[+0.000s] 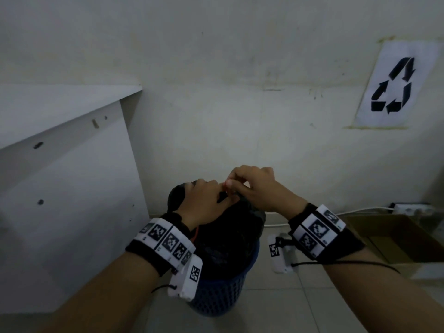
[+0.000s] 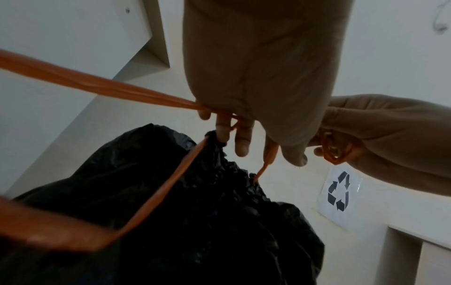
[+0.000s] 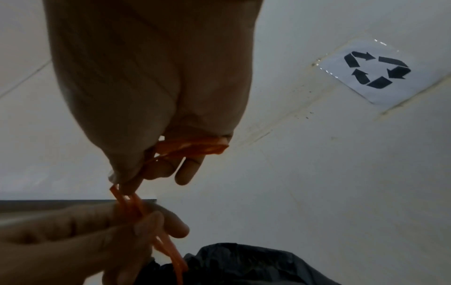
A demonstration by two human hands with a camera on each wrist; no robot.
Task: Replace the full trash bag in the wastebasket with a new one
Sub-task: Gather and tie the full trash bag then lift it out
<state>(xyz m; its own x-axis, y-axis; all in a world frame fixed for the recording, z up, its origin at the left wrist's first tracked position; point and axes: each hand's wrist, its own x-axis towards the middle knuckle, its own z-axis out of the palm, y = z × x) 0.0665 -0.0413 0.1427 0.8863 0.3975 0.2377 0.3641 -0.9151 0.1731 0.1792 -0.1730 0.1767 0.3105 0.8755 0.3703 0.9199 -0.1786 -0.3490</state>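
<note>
Risk of orange drawstring (image 2: 156, 194) slipping from pinching left hand (image 1: 206, 200) and right hand (image 1: 259, 188) mid-knot above black trash bag (image 1: 230, 241), seated in blue wastebasket (image 1: 216, 299); mouth reopening.

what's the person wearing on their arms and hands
Bare hands and forearms, no sleeves or gloves. Each wrist has a black strap: the left wrist band and right wrist band carry white panels printed with black square tags. A white camera module with a thin black cable hangs under each.
</note>
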